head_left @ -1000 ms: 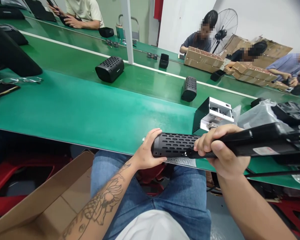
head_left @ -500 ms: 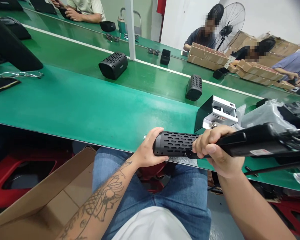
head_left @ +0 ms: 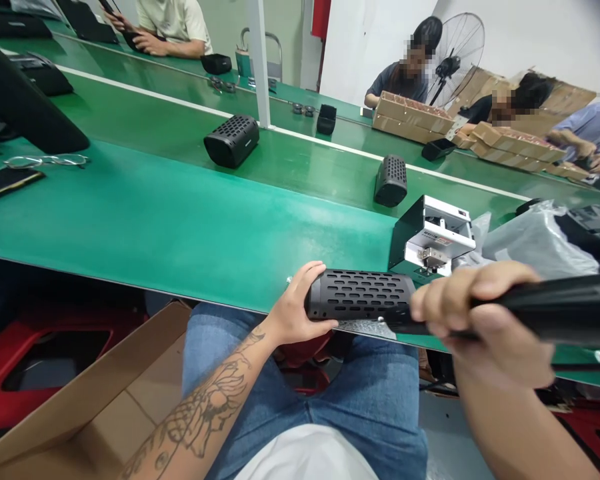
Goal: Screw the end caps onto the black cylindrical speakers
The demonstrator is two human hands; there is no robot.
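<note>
My left hand [head_left: 294, 311] grips the left end of a black perforated speaker [head_left: 361, 295], held lying sideways at the front edge of the green bench [head_left: 180, 220]. My right hand [head_left: 485, 320] is wrapped round a long black power tool [head_left: 550, 308], blurred by motion, whose tip sits just off the speaker's right end. My jeans-clad lap is below.
Two more black speakers [head_left: 231, 140] [head_left: 391, 180] lie on the belt. A small black-and-white machine [head_left: 433, 239] stands behind the held speaker, plastic bags [head_left: 535, 240] to its right. Glasses [head_left: 45, 161] lie at left, an open carton [head_left: 80, 400] below. Other people work at the far side.
My right hand and the tool have pulled to the right, away from the speaker's end, baring more of its grille. My left hand keeps its hold.
</note>
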